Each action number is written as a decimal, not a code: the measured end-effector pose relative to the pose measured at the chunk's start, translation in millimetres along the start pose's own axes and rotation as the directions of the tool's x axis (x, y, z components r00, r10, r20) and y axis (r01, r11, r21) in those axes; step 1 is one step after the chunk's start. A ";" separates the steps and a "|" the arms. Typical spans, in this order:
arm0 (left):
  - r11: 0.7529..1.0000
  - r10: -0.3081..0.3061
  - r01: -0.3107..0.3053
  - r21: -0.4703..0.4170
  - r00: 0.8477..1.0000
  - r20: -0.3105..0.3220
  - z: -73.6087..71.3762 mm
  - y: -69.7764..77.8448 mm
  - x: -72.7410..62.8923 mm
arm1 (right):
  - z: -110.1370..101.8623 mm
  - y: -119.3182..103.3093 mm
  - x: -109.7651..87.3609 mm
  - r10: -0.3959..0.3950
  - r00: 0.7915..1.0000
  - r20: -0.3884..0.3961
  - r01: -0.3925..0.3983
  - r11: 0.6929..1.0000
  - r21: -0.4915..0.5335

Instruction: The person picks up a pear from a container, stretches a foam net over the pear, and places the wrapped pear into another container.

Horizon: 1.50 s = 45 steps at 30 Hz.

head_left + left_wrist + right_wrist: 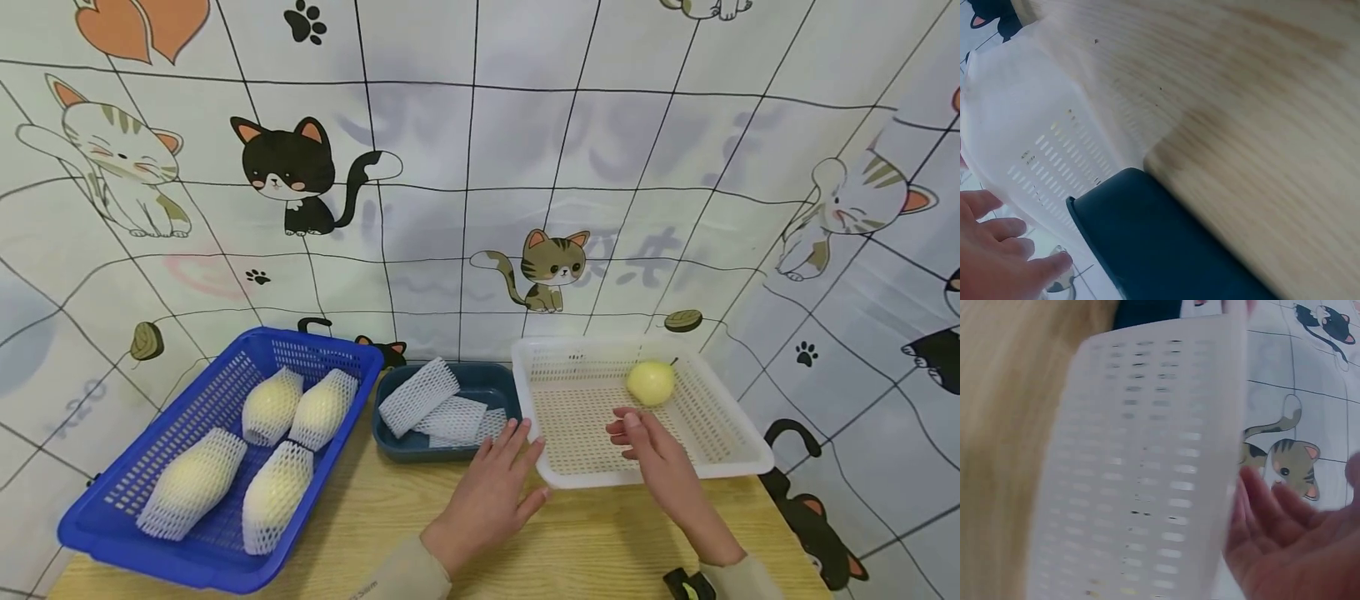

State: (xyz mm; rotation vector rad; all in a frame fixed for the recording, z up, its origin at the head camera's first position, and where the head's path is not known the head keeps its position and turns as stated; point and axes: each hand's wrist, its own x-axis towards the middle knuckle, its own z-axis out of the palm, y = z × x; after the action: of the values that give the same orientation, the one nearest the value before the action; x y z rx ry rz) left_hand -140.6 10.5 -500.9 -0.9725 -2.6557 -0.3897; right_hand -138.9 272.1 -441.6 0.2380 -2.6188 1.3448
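Note:
My right hand (660, 467) is held over the front part of a white perforated basket (592, 479), its fingers loosely bent with nothing in them. Behind its fingertips, a round pale-yellow fruit (651, 383) with a short dark stem sits in that basket. Fingers spread, my left hand (491, 492) hovers near the gap between the white basket and a dark teal tub (427, 455), holding nothing. White foam net sleeves (420, 396) lie loose in the tub. The left wrist view shows the left hand (997, 250) beside the tub's rim.
On the left stands a blue perforated basket (187, 575) with several yellow fruits (195, 483) in foam nets. All the containers rest on a wooden table (375, 517). A cat-print sheet (420, 225) hangs behind and at the sides.

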 end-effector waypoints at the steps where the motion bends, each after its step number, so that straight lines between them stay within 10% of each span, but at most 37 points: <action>1: 1.000 0.003 -0.003 0.012 1.000 0.009 -0.9 0.7 0.8 | -3.9 -3.7 3.3 0.020 1.000 -0.022 -0.020 1.000 -0.008; 11: 1.000 0.021 -0.020 -0.009 0.999 0.047 -2.4 2.4 4.6 | -58.0 -29.2 50.2 0.196 0.981 -0.003 -0.195 0.977 -0.090; 17: 0.999 0.039 -0.039 0.007 0.999 -0.038 3.2 3.1 6.4 | -71.2 -21.6 79.6 0.291 0.956 -0.036 -0.293 0.944 -0.152; 33: 0.995 0.093 -0.091 0.028 0.987 -0.133 3.8 0.5 7.9 | -78.5 44.5 131.9 0.605 0.795 -0.049 -0.587 0.787 0.193; 45: 0.998 0.066 -0.065 0.018 0.994 -0.090 0.1 -0.5 8.3 | -57.8 70.0 150.3 0.693 0.721 -0.022 -0.691 0.720 0.068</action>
State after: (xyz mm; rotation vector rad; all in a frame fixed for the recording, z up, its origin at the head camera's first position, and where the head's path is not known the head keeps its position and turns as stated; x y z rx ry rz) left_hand -147.0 15.0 -498.1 -1.0095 -2.5350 -0.3887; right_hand -295.0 351.1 -427.7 -0.8609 -2.7324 1.5769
